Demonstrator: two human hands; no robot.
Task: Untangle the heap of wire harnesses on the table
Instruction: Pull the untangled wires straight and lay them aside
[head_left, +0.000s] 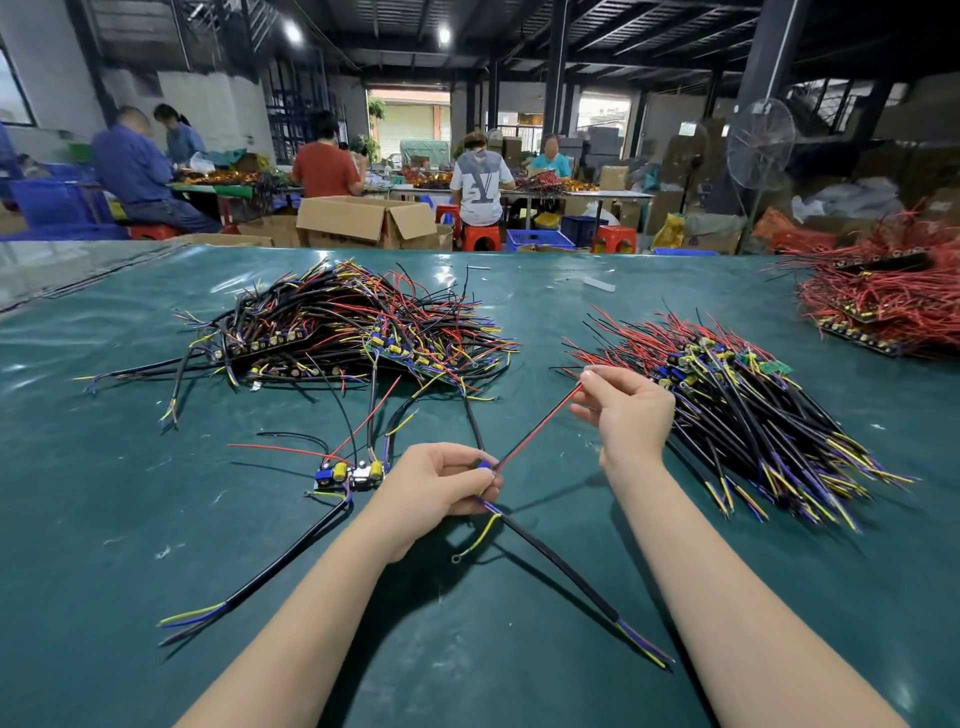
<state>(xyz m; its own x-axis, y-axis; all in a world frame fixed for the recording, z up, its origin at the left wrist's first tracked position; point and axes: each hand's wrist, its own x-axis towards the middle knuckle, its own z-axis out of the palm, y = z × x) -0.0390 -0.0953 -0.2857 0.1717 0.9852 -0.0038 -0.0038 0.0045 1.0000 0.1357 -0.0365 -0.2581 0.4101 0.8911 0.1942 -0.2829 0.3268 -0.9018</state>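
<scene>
Harness straightening: my left hand grips it, right hand pinches its red wire taut; next, probably, onto the neat pile right of my hands.

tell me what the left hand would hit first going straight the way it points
Probably the right hand. The left hand, gripping a wire harness, points up and right along that harness's red wire, whose far end the right hand pinches. Depth is unclear, so it might pass beside it.
</scene>
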